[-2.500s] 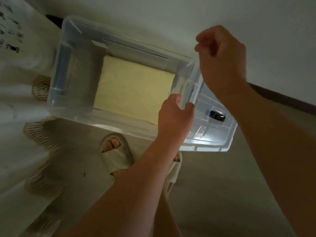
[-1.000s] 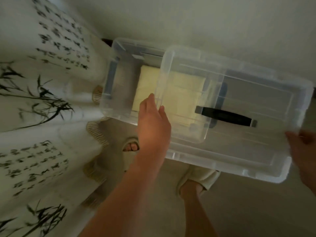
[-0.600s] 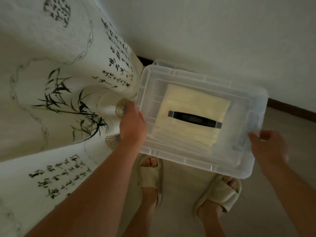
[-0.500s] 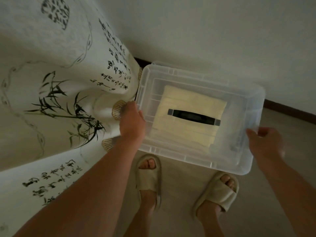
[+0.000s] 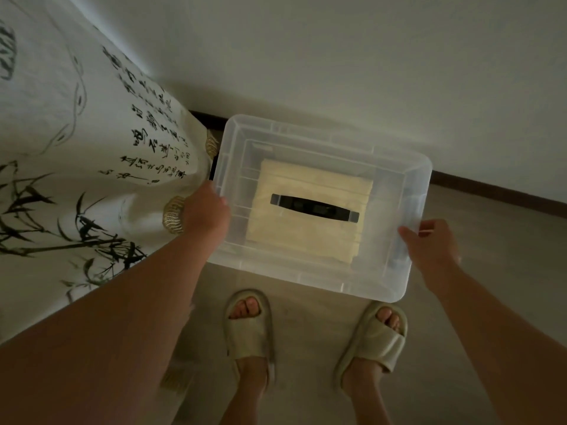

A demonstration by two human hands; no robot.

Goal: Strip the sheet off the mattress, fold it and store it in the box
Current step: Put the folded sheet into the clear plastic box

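A clear plastic box [image 5: 395,277] stands on the floor against the wall, with its clear lid [image 5: 306,139] lying on top. A black handle [image 5: 314,207] runs across the lid's middle. Through the lid shows the folded pale yellow sheet [image 5: 306,237], flat on the box's bottom. My left hand [image 5: 208,213] grips the lid's left edge, fingers curled over the rim. At the right edge my right hand [image 5: 429,240] holds the lid, thumb on top.
A white bed cover [image 5: 76,167] printed with black bamboo and calligraphy hangs at the left, touching the box's left side. My two feet in pale slippers [image 5: 248,326] stand just in front of the box. A white wall with a dark skirting board [image 5: 497,194] runs behind.
The lid was carried from the right over the open box and set down on it. Both hands now sit at its left and right edges.
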